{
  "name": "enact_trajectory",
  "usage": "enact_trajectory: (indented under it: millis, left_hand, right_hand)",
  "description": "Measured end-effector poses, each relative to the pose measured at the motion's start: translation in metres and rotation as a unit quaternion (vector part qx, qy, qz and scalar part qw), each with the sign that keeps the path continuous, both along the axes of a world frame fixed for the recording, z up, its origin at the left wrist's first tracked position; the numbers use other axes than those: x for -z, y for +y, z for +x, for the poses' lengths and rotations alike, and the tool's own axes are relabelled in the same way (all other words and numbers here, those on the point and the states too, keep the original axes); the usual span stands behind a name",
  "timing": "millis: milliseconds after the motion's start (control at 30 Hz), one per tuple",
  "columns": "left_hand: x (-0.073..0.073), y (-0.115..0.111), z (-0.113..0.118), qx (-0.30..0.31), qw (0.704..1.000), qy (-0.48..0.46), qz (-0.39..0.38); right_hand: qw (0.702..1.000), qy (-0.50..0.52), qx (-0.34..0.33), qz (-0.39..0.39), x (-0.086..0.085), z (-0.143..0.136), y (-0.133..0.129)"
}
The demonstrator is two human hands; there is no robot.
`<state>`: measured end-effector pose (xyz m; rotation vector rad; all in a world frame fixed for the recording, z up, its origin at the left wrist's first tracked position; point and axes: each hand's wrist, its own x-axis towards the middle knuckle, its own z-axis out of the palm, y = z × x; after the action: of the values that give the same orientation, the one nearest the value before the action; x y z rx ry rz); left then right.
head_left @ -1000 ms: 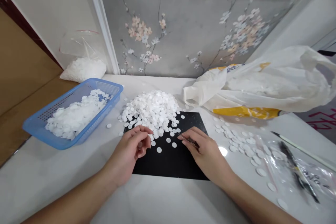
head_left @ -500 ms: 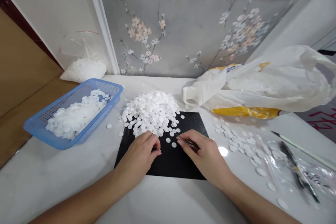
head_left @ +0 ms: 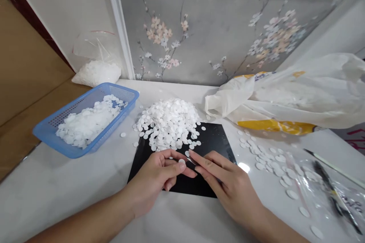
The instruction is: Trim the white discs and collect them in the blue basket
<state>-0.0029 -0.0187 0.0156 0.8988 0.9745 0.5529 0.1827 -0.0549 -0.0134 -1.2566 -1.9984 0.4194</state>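
Observation:
My left hand (head_left: 159,172) is closed, pinching a small white disc (head_left: 181,162) between thumb and fingers above the black mat (head_left: 205,188). Close by on the right, my right hand (head_left: 225,178) has its thumb and index finger brought together around slim tweezers (head_left: 192,160), mostly hidden by the fingers. Its index fingertip is beside another white disc (head_left: 187,153). Just beyond both hands, a heaped pile of white discs (head_left: 171,119) covers the far left part of the mat and spills onto the white table.
A blue basket (head_left: 67,152) of white discs sits left, before a clear bag (head_left: 98,72) of white pieces. To the right lie a white-and-yellow plastic bag (head_left: 285,102), scattered discs (head_left: 268,159), a black pen (head_left: 336,193) on clear plastic bags and a pale thin stick (head_left: 333,167).
My left hand has turned, bringing a white disc into view at its thumb tip. My right hand has moved closer to it with fingers straighter. The view has shifted slightly left.

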Motion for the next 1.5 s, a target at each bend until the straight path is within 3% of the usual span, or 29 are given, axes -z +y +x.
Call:
enact_trajectory:
  millis: [433, 667, 1500]
  left_hand:
    - [0.0026, 0.0019, 0.0001, 0.015, 0.998, 0.017, 0.051]
    - [0.0039, 0.0056, -0.0021, -0.015, 1.000, 0.003, 0.011]
    - [-0.0008, 0.0034, -0.0016, 0.025, 0.999, 0.024, -0.003]
  right_hand:
    - [0.999, -0.027, -0.022, 0.024, -0.0010, -0.0010, -0.0019]
    - [0.999, -0.038, 0.004, 0.029, -0.0038, -0.0018, -0.0021]
    - [0.998, -0.048, -0.025, 0.037, -0.0015, -0.0001, -0.0035]
